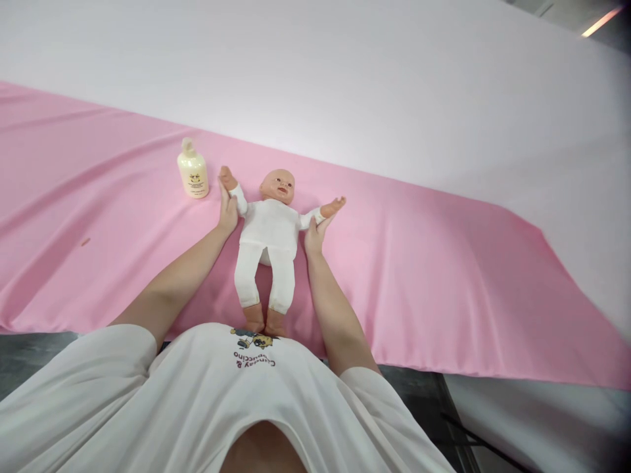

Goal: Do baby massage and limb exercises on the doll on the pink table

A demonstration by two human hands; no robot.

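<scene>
A baby doll (pixel 269 226) in a white top and white trousers lies face up on the pink cloth (pixel 419 276), its feet toward my body and its arms spread. My left hand (pixel 228 209) is at the doll's arm on the left of the view, with the thumb side against the white sleeve. On the other side, my right hand (pixel 316 235) holds the doll's other arm near the forearm, fingers partly hidden beneath it. The doll's two hands stick out past mine.
A cream-coloured pump bottle (pixel 193 172) stands on the cloth left of the doll. A small brownish object (pixel 85 242) lies farther left. Behind the cloth is a white surface (pixel 315 85). The cloth's near edge borders my body.
</scene>
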